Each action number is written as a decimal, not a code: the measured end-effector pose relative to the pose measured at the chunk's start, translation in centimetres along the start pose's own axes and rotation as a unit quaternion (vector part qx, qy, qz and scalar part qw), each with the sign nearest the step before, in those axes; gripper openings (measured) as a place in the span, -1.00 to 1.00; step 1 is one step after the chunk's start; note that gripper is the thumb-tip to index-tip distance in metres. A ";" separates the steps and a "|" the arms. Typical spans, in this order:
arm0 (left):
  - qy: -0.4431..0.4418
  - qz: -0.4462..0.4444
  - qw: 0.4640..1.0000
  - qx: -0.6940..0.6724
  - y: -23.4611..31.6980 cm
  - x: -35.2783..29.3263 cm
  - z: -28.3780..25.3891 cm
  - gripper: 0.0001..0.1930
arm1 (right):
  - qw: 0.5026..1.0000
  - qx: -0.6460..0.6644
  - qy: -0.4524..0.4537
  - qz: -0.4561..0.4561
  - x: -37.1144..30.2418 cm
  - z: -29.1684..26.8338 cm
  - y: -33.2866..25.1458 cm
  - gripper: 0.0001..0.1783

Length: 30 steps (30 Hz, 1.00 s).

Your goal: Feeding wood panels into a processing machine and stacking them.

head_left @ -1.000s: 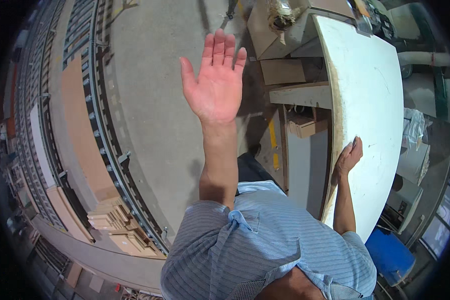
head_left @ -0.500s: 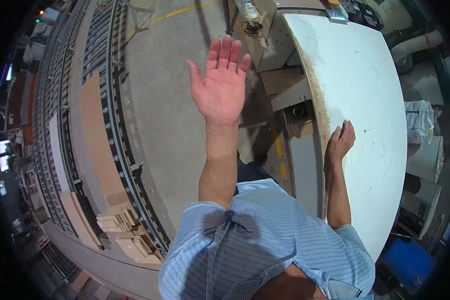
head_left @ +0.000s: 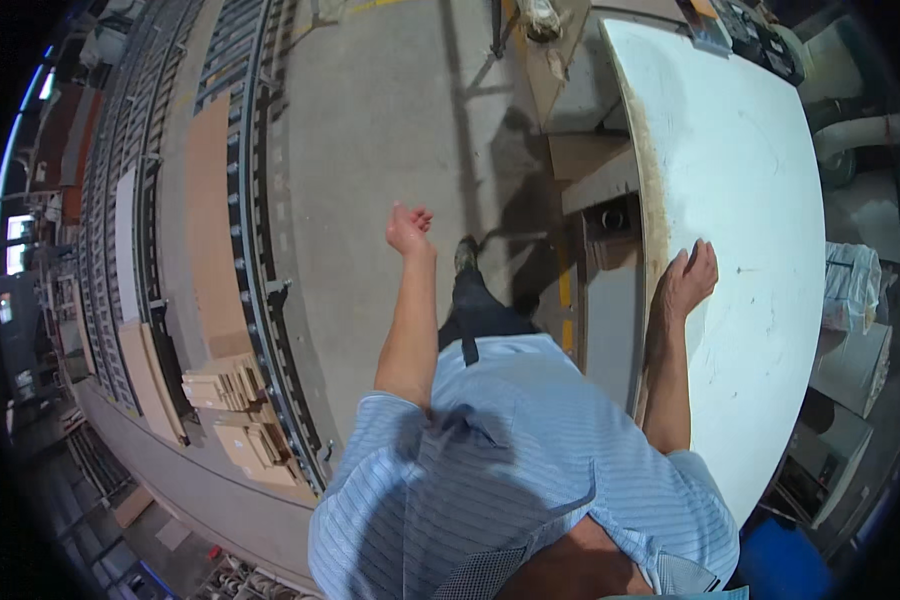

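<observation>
My left hand (head_left: 410,230) hangs in the air over the concrete floor, left of the workbench. Its fingers are loosely bent, the thumb stands apart, and nothing is in it. On the left border of the white tabletop (head_left: 745,200) rests my right hand (head_left: 690,280). Its fingers point away from me, the thumb is slightly apart, and it holds nothing. The tabletop has a worn brown edge and several scratches.
Roller conveyors (head_left: 242,200) run along the left, bearing a long brown board (head_left: 208,220) and a stack of small boards (head_left: 225,385). Beneath the bench is a shelf opening (head_left: 610,220). A plastic-wrapped bundle (head_left: 850,285) stands at the right, above a blue bin (head_left: 782,562).
My left hand has dropped toward me from a raised, spread palm, and its fingers have bent. My right hand stays on the tabletop. A shoe now shows below me.
</observation>
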<state>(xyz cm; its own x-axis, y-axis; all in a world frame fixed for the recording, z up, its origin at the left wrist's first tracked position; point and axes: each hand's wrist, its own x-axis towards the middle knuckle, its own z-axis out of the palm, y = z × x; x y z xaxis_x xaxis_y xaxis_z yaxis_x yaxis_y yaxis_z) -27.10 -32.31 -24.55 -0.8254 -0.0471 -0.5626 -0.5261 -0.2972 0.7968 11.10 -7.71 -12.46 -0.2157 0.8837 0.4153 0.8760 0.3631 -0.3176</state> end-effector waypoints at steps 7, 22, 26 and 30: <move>0.109 0.008 0.992 0.065 -0.6 1.6 -9.7 -0.75 | 0.999 -0.040 -0.026 0.016 0.1 0.2 -0.3 -0.58; 0.058 0.024 0.942 0.328 -10.5 6.3 -21.6 -0.87 | 0.998 -0.011 -0.054 0.023 0.1 0.0 -1.5 -0.55; 0.058 -0.090 0.976 0.191 -8.5 5.3 -14.5 -0.91 | 0.999 -0.021 -0.041 0.011 -0.1 -0.4 -1.1 -0.57; 0.012 -0.111 0.973 0.203 -7.9 6.8 -12.3 -0.89 | 0.998 -0.041 -0.038 -0.029 0.0 0.1 -0.6 -0.57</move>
<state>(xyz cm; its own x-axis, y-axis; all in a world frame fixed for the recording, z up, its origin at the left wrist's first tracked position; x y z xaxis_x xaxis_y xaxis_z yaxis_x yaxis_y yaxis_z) -26.06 -42.01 -37.37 -0.6805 -0.0483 -0.7312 -0.7317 0.0989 0.6744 10.54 -7.93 -12.33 -0.2962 0.8833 0.3634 0.8932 0.3909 -0.2222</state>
